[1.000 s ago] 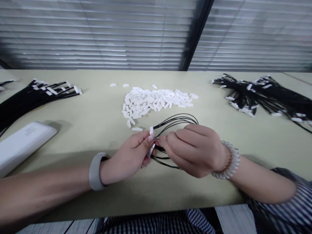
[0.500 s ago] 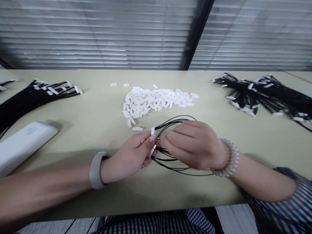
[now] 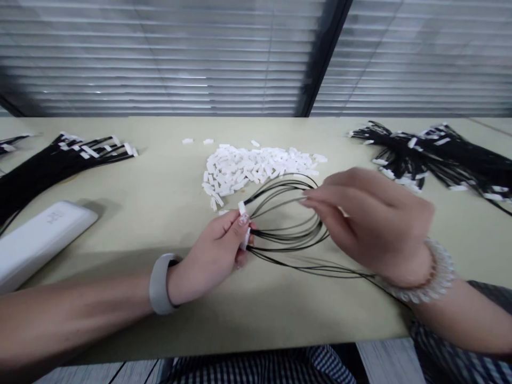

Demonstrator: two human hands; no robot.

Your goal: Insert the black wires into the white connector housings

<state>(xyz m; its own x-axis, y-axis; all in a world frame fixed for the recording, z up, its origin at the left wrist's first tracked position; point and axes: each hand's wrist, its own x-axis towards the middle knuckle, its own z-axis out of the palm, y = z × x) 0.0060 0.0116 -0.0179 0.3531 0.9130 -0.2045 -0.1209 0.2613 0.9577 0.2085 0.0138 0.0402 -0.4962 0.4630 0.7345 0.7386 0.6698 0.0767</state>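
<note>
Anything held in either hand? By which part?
Left hand: black wires, by the white plugs at their ends. Right hand: close to the wires; too blurred to tell if gripping.

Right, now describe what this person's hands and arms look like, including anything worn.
The left hand has a decorated thumbnail, with a wide, plain pale-grey band at the wrist. Above the right hand sits a clear, coiled bracelet. A dark-and-white patterned sleeve shows on the right arm; the visible left forearm is sleeveless.
</note>
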